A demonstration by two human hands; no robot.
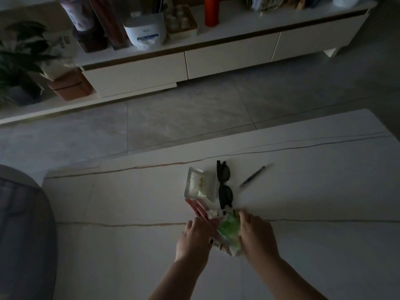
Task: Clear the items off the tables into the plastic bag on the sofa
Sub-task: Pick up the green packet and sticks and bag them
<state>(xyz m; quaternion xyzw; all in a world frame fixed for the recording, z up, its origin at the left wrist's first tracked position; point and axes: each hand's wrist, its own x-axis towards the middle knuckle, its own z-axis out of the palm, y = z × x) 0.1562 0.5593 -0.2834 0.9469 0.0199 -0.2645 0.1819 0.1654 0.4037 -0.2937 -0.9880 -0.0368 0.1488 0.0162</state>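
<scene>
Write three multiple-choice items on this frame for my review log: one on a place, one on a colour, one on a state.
1. The pen lies where?
A. right of the sunglasses
B. left of the tissue pack
C. on the floor

2. The packet between the hands is:
A. blue
B. green
C. black

3. The sunglasses are:
A. held by the left hand
B. held by the right hand
C. lying untouched on the table

Key: 1 A, pen sits past the glasses' right side; 2 B, its wrapper shows green; 3 C, both hands are at the packet.
</scene>
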